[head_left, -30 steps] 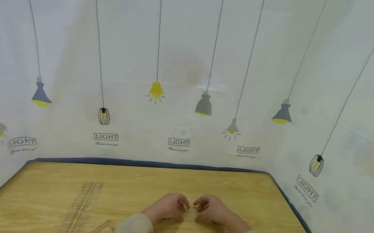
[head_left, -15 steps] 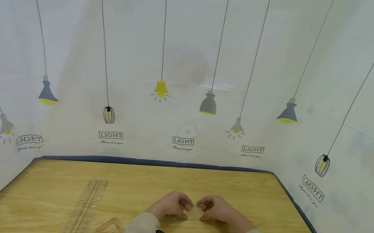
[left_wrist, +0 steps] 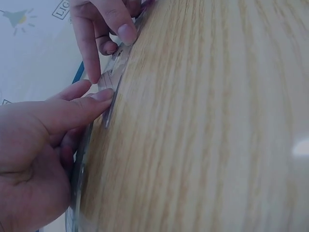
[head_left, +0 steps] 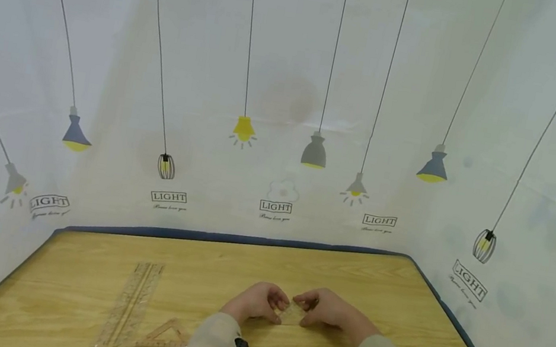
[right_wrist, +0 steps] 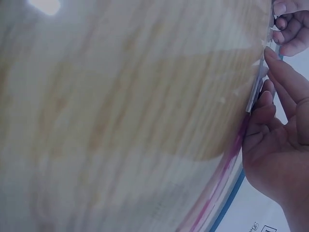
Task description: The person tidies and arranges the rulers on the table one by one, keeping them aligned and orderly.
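1. Head: the clear plate [head_left: 291,316] sits between the left hand [head_left: 257,302] and right hand [head_left: 331,312], right of the ruler [head_left: 131,304] and triangle [head_left: 164,335].
2. Left wrist: the left hand pinches one end, thumb and fingers nearly closed; the plate looks light and stiff, best held by its edges.
3. Right wrist: the right hand's curled fingers pinch the other end; smooth plastic probably slips, and might crack if bent.

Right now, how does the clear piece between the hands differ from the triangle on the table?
The clear piece looks colourless, while the triangle looks orange-tinted. The left hand and right hand grip the clear piece; neither holds the triangle, which lies on the table. Both look thin and flat.
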The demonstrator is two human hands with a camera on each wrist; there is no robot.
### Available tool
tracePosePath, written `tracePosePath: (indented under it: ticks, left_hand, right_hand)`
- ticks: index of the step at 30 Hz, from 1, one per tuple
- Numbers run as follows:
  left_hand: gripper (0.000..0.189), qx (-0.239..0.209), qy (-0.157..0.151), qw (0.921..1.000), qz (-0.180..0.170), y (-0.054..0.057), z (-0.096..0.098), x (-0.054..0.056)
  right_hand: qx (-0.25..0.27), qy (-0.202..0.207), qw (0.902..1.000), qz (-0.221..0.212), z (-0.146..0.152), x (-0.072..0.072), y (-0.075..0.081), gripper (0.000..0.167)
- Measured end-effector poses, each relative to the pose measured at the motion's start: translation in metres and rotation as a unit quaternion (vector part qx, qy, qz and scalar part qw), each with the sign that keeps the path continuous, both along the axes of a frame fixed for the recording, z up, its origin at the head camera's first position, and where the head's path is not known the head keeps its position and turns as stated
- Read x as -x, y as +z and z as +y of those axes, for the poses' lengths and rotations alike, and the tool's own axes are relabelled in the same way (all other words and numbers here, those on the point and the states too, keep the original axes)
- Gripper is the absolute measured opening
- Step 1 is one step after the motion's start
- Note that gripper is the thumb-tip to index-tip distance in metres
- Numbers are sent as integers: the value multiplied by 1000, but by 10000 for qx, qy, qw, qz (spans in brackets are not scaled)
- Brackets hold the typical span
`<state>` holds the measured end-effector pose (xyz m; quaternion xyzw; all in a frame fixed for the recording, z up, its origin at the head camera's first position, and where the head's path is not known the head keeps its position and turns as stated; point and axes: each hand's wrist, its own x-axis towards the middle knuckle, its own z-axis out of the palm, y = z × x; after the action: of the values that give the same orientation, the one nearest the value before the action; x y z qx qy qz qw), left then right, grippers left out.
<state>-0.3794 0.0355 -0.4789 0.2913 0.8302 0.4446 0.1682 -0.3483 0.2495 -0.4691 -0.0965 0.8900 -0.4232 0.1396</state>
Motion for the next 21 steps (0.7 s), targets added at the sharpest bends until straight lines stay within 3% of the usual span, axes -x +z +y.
tracePosePath:
  ticks: [10, 21]
  left_hand:
    - [33, -5, -141, 9999, -23, -2, 0, 3]
    - [29, 87, -383, 9991, -142, -3, -3, 4]
  right_hand:
    - [467, -118, 9971, -582, -2, 1, 7, 51]
    - [656, 96, 9959, -620, -1, 1, 6, 53]
